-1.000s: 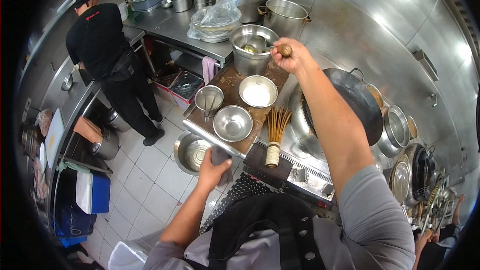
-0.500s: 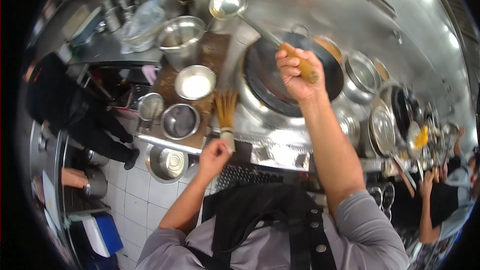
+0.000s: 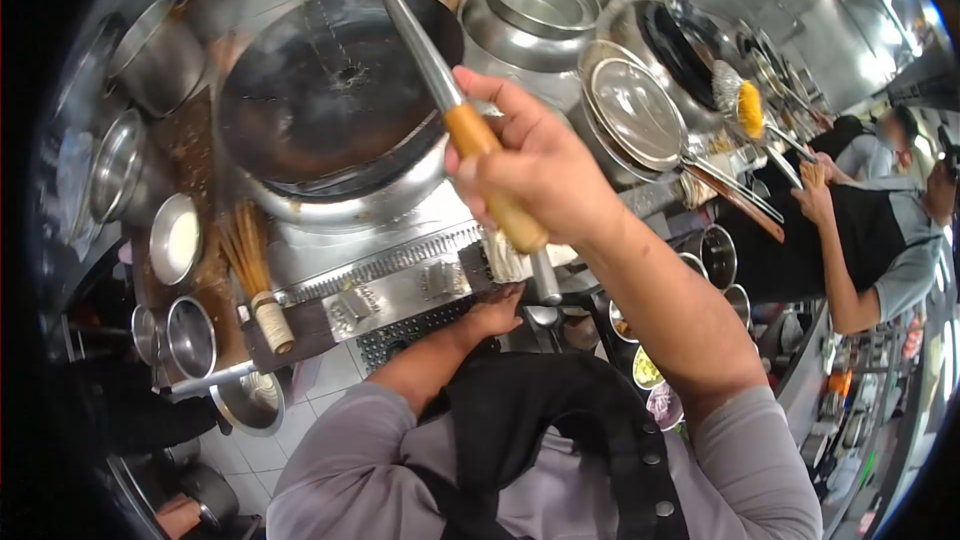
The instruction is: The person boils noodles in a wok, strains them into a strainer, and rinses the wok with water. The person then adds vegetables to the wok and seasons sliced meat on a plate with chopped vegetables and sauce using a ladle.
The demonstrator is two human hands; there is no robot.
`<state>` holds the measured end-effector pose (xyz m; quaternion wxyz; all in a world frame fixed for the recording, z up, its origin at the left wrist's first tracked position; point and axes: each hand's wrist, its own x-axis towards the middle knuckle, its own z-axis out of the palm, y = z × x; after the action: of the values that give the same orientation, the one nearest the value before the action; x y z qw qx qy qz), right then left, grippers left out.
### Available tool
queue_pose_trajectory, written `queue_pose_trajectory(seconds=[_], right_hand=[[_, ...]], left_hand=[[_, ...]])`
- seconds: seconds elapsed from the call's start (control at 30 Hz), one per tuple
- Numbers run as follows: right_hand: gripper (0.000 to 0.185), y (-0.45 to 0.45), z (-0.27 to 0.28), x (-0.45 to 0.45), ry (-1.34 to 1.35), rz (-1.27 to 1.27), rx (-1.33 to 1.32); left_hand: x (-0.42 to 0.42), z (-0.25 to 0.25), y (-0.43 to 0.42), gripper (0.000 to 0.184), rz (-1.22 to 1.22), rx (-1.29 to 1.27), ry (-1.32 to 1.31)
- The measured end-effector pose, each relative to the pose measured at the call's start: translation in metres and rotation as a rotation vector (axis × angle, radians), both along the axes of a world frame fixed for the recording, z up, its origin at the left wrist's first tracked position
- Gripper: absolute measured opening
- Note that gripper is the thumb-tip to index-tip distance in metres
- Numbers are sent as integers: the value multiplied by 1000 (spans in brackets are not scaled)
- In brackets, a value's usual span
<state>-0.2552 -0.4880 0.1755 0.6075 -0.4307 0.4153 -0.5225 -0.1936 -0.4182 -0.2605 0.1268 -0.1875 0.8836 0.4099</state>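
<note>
My right hand (image 3: 530, 160) is wrapped round the wooden handle of a long metal ladle (image 3: 405, 20), which is raised above a dark wok (image 3: 320, 100). Thin streams of liquid fall from the ladle's bowl into the wok. At the front edge of the stove, my left hand (image 3: 492, 315) reaches under the counter's lip near a pale cloth (image 3: 515, 258) and a metal rod's end; its fingers are partly hidden. A bamboo brush (image 3: 270, 320) lies left of the wok.
At the left stand a bowl of white contents (image 3: 176, 238), a steel bowl (image 3: 191, 337) and a pot (image 3: 160, 55). Strainers (image 3: 637, 112) rest right of the wok. On the right, a person (image 3: 850, 230) holds a skimmer with yellow food (image 3: 748, 108).
The view has swung right to the wok and strainers. The ladle has come out of the pot and now hangs over the wok. My left hand has moved right along the stove front.
</note>
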Motion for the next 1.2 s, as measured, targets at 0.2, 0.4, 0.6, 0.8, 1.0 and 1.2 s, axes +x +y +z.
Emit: queue_pose_trajectory(seconds=[0.2,0.4,0.6,0.8,1.0,1.2], right_hand=[[67,30,-1,-46,-263,-38,165],[75,49,-87,-9,661,-196,45],[69,-4,-94,22,-185,-162,320],[63,16,-103,100,320,-369,249],[54,75,-92,77,1137,-496,-76],[72,241,-96,46,1204,-684,-6]], left_hand=[[-35,-38,-7,81,-151,229,-93],[30,40,-4,63,-28,551,141],[160,236,-84,24,270,-102,679],[205,320,-177,25,540,-827,997],[204,285,-201,22,497,-658,781],[211,270,-209,26,472,-684,740]])
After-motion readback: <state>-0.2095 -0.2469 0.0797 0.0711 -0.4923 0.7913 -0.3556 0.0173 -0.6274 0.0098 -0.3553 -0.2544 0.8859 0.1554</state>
